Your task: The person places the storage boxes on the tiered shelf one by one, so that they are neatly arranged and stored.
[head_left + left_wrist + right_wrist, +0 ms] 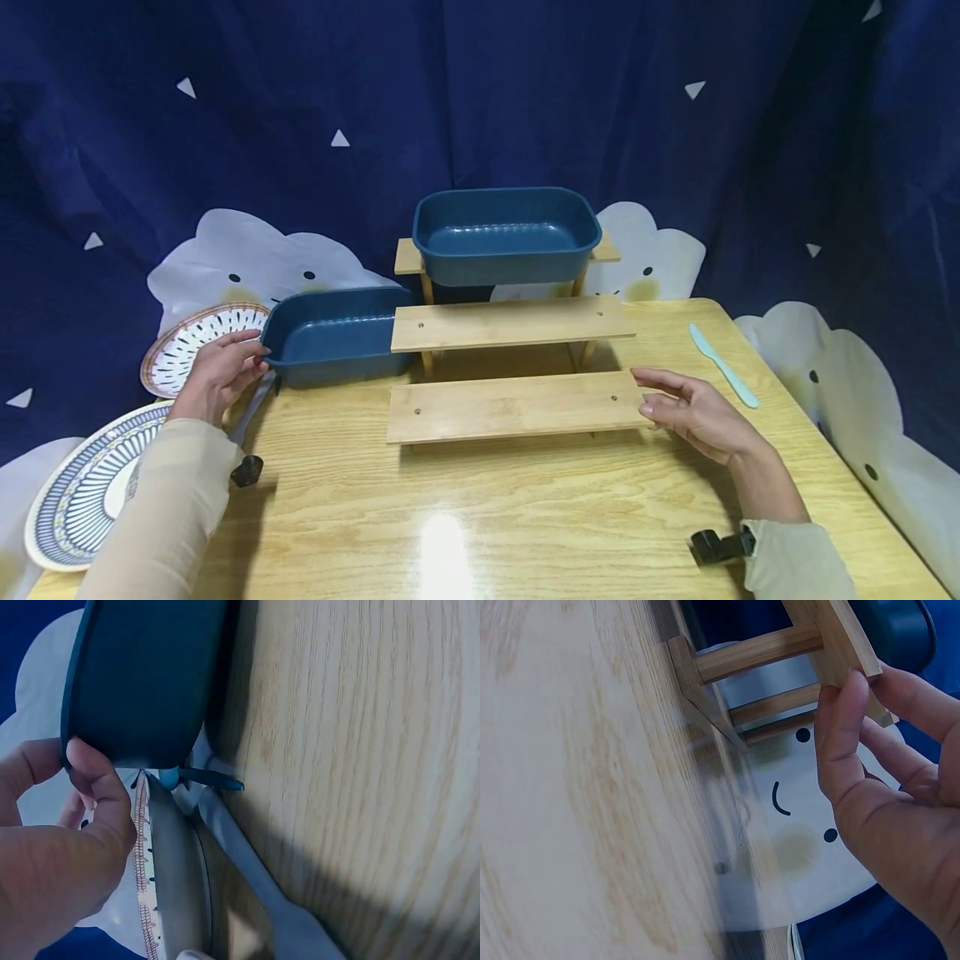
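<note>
My left hand (pixel 220 377) pinches the left rim of a dark blue rectangular bin (pixel 333 367), with the thumb on its outer wall in the left wrist view. That bin sits on the table, its right end partly behind the wooden rack. The three-tier wooden rack (pixel 513 408) stands mid-table. At the right end of its lowest board, my right hand (pixel 701 417) grips the edge between thumb and fingers, as the right wrist view also shows. A second blue bin (pixel 510 268) rests on the rack's top board.
At the left lie a dotted plate (pixel 168 362) and a larger blue-patterned plate (pixel 56 508). A grey utensil (pixel 247 862) and a small teal piece (pixel 214 778) are beside the lower bin. A mint-coloured knife (pixel 723 367) lies at the right. Behind hangs a dark blue curtain (pixel 525 100).
</note>
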A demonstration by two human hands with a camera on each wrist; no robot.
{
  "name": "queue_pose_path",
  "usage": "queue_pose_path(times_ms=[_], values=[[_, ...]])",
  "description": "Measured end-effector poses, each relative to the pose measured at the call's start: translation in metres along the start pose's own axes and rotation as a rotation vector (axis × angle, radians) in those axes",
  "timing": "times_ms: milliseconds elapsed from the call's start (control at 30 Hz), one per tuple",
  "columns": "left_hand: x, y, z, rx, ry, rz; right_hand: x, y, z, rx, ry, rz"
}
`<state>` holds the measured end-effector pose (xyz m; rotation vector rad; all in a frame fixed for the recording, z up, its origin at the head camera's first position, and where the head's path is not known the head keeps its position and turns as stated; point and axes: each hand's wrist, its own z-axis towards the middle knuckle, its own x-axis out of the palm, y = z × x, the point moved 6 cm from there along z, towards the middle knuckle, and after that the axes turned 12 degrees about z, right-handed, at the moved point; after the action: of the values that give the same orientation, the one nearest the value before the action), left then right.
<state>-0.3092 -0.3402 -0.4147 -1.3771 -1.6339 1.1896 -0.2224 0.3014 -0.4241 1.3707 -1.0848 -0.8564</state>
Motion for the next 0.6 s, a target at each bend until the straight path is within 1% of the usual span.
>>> queue_pose_path(times_ms=[67,167,300,433,600], values=[[-0.001,-0.001,-0.001,0.024,0.019,-0.023,0.0,0.0,0.0,0.003,-0.005,-0.001],[-0.002,-0.002,-0.003,0.047,0.067,-0.056,-0.001,0.0,0.0,0.001,-0.006,-0.002],[-0.002,-0.002,-0.007,0.056,0.133,-0.02,0.0,0.0,0.001,-0.005,-0.006,-0.006],[-0.003,-0.003,-0.01,0.065,0.174,0.024,0.0,0.001,0.0,-0.005,-0.003,-0.009],[-0.006,-0.003,-0.011,0.099,0.211,0.019,0.001,0.001,0.0,-0.004,0.0,0.007]])
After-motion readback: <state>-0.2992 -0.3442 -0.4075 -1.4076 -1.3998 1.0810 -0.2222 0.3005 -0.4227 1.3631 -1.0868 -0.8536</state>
